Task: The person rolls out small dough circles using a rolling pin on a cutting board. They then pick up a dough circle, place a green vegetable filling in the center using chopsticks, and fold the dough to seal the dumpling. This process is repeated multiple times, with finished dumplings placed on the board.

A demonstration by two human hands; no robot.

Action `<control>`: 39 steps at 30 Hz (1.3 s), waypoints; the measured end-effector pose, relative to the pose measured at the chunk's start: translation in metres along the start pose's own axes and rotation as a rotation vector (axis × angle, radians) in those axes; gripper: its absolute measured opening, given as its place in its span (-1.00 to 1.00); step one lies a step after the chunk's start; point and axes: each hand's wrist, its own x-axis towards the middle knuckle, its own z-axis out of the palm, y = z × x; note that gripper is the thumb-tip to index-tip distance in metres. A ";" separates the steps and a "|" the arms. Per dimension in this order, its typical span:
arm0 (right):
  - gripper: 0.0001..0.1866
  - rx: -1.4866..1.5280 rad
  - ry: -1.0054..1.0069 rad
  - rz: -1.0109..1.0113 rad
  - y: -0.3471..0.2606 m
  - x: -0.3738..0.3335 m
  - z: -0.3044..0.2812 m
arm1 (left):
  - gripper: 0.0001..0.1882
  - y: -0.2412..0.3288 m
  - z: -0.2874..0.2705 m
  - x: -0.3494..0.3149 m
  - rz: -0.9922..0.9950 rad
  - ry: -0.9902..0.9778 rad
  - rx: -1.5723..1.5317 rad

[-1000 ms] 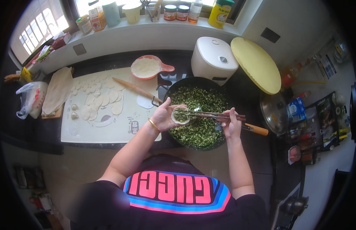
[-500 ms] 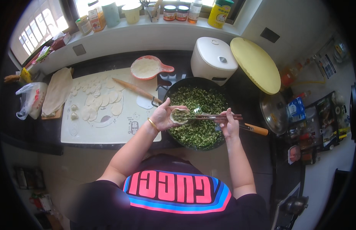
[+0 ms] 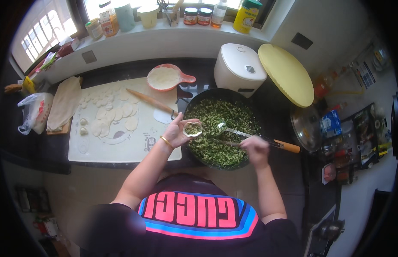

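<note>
My left hand (image 3: 175, 133), palm up, cradles a round dumpling wrapper (image 3: 199, 133) with green filling heaped in its middle. It hovers at the left rim of a wide dark pan (image 3: 189, 155) full of chopped green filling (image 3: 226, 109). My right hand (image 3: 256, 150), blurred by motion, grips a pair of chopsticks (image 3: 229, 142) whose tips lie low at the filling. A metal utensil with an orange handle (image 3: 286, 146) rests in the pan, passing just above my right hand.
Left of the pan lies a pale mat (image 3: 85, 147) with several flat wrappers (image 3: 117, 113) and a rolling pin (image 3: 152, 101). Behind stand a red bowl (image 3: 164, 88) of flour, a white rice cooker (image 3: 240, 66) and a yellow round lid (image 3: 286, 75). A glass lid (image 3: 305, 128) leans at right.
The chopsticks have left the wrapper and dropped toward the filling in the pan. My right hand has moved slightly down; my left hand has shifted slightly left, still with the wrapper.
</note>
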 end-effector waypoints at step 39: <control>-0.90 -0.375 -0.091 -0.105 -0.040 0.059 0.065 | -0.40 -0.009 0.080 -0.023 0.217 -0.300 0.919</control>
